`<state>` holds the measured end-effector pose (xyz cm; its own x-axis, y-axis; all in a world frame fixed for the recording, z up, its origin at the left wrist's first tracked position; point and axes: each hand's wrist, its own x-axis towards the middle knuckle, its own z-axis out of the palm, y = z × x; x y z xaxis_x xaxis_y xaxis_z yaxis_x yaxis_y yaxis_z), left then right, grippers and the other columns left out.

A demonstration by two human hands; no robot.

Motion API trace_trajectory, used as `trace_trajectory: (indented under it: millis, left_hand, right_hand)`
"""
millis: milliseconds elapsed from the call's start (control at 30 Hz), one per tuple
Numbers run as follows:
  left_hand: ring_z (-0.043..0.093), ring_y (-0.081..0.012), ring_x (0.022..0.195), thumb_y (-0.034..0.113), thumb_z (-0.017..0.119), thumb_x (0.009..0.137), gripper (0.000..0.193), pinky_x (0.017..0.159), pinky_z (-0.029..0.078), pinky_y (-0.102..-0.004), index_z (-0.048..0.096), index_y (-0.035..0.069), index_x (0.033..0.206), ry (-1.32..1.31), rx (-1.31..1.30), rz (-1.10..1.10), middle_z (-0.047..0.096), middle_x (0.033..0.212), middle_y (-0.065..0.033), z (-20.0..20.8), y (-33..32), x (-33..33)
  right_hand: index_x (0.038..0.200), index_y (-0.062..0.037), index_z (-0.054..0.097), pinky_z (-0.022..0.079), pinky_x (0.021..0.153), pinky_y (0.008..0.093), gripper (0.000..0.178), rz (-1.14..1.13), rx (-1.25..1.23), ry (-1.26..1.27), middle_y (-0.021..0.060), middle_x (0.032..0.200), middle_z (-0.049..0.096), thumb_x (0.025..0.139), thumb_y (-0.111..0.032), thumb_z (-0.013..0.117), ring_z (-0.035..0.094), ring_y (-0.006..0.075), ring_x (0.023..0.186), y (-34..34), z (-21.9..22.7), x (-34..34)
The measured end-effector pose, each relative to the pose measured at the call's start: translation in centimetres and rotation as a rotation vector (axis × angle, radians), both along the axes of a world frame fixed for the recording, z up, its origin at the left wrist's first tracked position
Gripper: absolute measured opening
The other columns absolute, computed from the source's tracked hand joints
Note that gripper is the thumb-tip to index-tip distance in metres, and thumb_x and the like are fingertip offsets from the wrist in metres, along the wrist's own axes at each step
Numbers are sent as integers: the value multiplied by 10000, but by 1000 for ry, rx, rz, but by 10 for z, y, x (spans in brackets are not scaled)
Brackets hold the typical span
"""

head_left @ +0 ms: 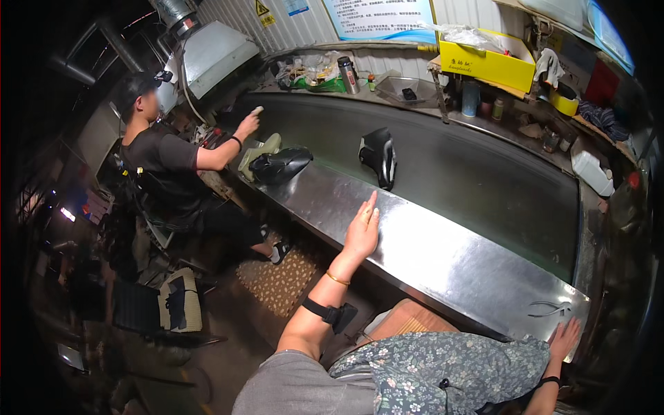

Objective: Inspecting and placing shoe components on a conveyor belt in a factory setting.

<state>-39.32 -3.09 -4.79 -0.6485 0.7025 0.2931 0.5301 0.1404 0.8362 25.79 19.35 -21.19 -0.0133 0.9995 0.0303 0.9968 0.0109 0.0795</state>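
Observation:
My left hand [362,228] is stretched over the shiny metal shelf [422,228], its fingers straight and nothing held. Just beyond its fingertips, a black shoe upper [378,155] with white trim rests on the dark conveyor belt [477,187]. My right hand [564,337] lies flat at the right end of the shelf, fingers apart. Beside those fingers is a pair of pliers [550,308], untouched as far as I can see. Farther left, another black shoe [280,166] lies against a pale green shoe form [260,153] at the shelf's left end.
At the left, a seated co-worker [173,155] reaches over the belt with a small pale object in hand. A yellow box [487,62], a steel flask [348,75] and a clear tray [408,90] stand along the back ledge. A white container [593,171] sits at the far right.

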Motion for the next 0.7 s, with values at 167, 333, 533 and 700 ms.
trace_trajectory:
  millis: [167, 333, 533, 700]
  left_hand:
    - [242, -276, 1436, 145, 564, 951, 738, 1152, 222, -359, 107, -8, 1509, 290, 160, 53, 246, 1536, -231, 26, -18, 17]
    - [313, -314, 1398, 121, 651, 885, 751, 1148, 244, -391, 221, 29, 1495, 447, 503, 13, 311, 1495, -233, 53, -7, -6]
    - [516, -255, 1218, 181, 734, 840, 673, 1008, 442, -348, 410, -44, 1385, -495, 52, 11, 486, 1361, -220, -11, 15, -23]
    - [645, -195, 960, 205, 676, 878, 296, 828, 492, -279, 673, -53, 1023, -614, 3, -3, 680, 1086, -158, -60, 12, -25]
  right_hand:
    - [1469, -70, 333, 194, 1147, 485, 567, 52, 50, 20, 180, 1527, 290, 1003, -385, 406, 257, 394, 1398, 5, -8, 7]
    - [1476, -77, 322, 202, 1144, 488, 583, 55, 32, -19, 176, 1530, 287, 1002, -410, 395, 255, 397, 1398, 10, -14, 13]
    - [1486, -93, 308, 198, 1148, 479, 593, 9, 10, -57, 145, 1548, 263, 1002, -428, 382, 254, 379, 1405, 9, -13, 12]
    - [1488, -97, 304, 186, 1156, 469, 591, 7, -16, -55, 142, 1549, 262, 1003, -426, 379, 252, 377, 1405, 7, -12, 13]
